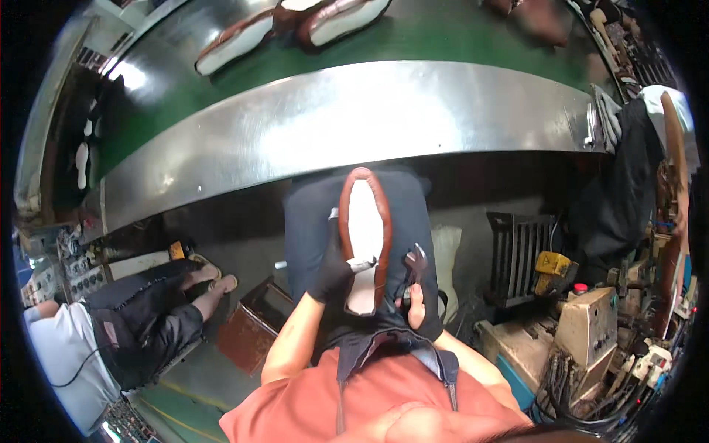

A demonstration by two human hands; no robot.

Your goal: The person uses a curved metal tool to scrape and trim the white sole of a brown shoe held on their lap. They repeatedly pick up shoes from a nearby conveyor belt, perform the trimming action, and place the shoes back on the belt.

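Beyond your knees runs a curved steel rail (354, 111) edging a green conveyor belt (413, 37) with shoes on it. Your shoe (364, 236) lies sole-up on your dark apron (310, 214), touching your gloved left hand (332, 273), which grips its near end. Just right of it, your right hand (415, 303) is closed around pincers (415, 264).

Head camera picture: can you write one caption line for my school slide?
A gloved left hand steadies a brown shoe sole-up on the lap while the right hand holds pincers.
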